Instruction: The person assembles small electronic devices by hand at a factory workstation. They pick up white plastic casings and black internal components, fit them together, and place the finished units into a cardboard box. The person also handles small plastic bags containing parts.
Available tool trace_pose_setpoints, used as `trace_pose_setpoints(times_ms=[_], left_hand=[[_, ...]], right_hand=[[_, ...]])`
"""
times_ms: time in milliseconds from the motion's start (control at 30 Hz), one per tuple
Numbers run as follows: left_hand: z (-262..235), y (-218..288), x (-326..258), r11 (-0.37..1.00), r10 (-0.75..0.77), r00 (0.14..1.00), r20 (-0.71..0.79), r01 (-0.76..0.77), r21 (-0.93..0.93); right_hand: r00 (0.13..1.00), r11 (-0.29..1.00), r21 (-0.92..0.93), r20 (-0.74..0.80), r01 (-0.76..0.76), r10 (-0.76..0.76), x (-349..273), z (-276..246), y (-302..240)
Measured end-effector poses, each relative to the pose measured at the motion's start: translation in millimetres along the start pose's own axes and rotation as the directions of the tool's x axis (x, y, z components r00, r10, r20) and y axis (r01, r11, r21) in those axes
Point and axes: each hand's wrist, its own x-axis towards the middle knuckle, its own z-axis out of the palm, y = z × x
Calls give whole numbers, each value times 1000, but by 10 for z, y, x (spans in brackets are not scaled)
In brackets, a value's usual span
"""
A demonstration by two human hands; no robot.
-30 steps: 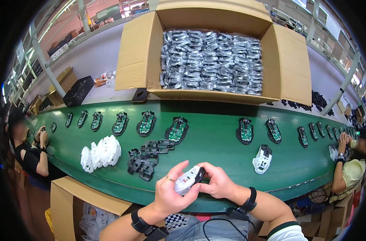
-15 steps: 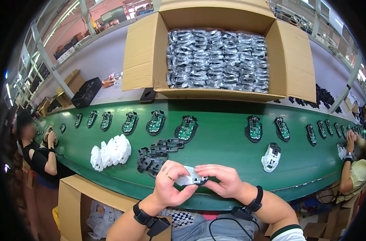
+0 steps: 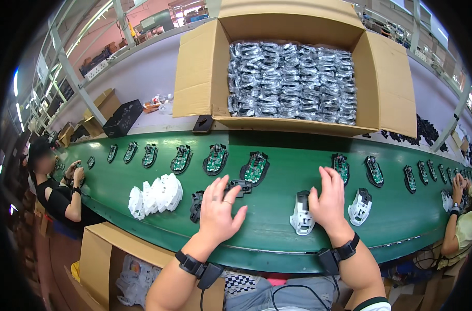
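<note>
A long green belt (image 3: pixel 277 228) runs across the room. Behind the belt sits a big cardboard box (image 3: pixel 199 78) full of shiny bagged cables (image 3: pixel 293 80). Along the belt's far side lies a row of green circuit boards (image 3: pixel 215 158). On the belt's near side is a heap of white shells (image 3: pixel 155 193). The left hand (image 3: pixel 220 212) lies on a pile of black parts (image 3: pixel 207 197), fingers spread wide, gripping nothing. The right hand (image 3: pixel 328 199) touches a white mouse shell (image 3: pixel 301 213), fingers loose and open.
</note>
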Motion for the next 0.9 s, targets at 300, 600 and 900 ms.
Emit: trace_pose_setpoints(times_ms=[300,600,900], left_hand=[[51,212,-69,993,117,946,303,-114,-27],[38,239,-26,889,204,968,147,-121,-441],[136,204,-55,979,195,965,178,-181,-89]], right_hand=[[785,951,302,606,-73,-132,-333,-26,-529],[841,926,369,475,76,-259,-284,102,-460],[842,857,509,424,82,-333,-337,163,-491]])
